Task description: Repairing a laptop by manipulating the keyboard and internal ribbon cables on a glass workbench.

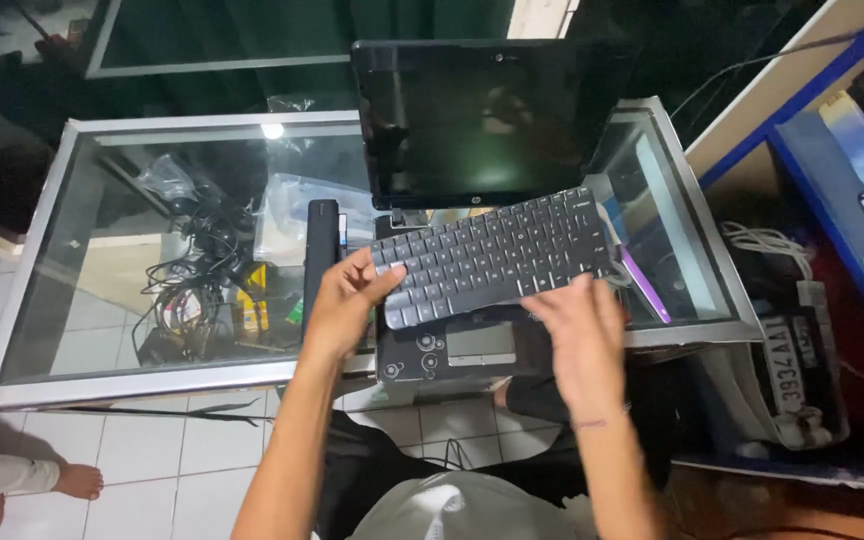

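Note:
A small black laptop [472, 345] stands open on the glass-topped counter [152, 380], its dark screen [482, 120] upright. A detached black keyboard panel [492, 255] is lifted off the laptop base and tilted, its right end higher. My left hand [347, 305] grips the keyboard's left end, thumb on the keys. My right hand [577, 335] holds the lower right edge from beneath. The palm rest with touchpad [480, 345] shows below the keyboard.
A long black battery bar [320, 255] lies left of the laptop. Inside the glass case are tangled cables [192, 290] and bags. A purple stick-like tool [644, 285] lies at the right. Shelves with boxes stand at far right. Another person's bare feet [12, 490] are at lower left.

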